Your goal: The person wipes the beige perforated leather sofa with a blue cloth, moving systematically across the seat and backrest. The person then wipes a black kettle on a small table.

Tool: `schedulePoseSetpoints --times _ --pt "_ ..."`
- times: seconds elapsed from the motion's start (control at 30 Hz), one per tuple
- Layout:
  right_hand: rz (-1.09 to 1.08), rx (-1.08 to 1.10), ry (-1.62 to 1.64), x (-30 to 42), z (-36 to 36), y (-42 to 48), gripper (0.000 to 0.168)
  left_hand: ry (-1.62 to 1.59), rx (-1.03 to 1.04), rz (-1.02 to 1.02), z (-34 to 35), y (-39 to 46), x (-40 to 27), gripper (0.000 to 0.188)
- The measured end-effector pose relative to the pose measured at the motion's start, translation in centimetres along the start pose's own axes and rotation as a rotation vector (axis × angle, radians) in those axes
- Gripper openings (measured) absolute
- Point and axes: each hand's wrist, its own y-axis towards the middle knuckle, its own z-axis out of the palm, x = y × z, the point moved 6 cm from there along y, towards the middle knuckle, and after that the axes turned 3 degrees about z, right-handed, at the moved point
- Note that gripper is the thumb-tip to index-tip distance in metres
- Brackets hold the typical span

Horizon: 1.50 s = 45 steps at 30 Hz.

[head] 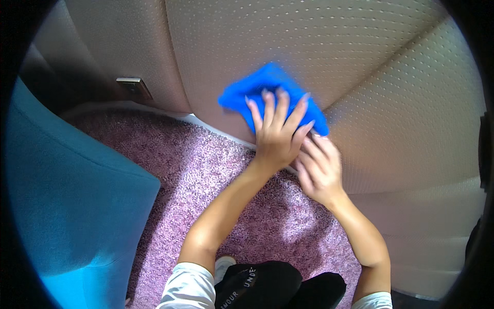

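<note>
A blue cloth (270, 79) lies against the beige, dimpled wall panel (239, 42), somewhat blurred. My left hand (276, 135) presses flat on it with the fingers spread. Close beside it on the right, my right hand (320, 166) is at the cloth's lower right corner, its fingers partly bent and blurred; whether they grip the cloth cannot be made out.
A pinkish-purple carpet (200, 166) meets the panelled wall along a white skirting strip (216, 131). Blue upholstered furniture (77, 185) stands at the left. A wall outlet plate (135, 88) is set low in the panelling at upper left.
</note>
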Motion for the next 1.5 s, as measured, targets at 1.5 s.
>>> schedulePoseSetpoints --times 1.5 --pt "-0.157 -0.158 -0.504 1.6 6.6 9.3 0.039 -0.001 -0.290 -0.804 2.5 -12.4 14.2 0.068"
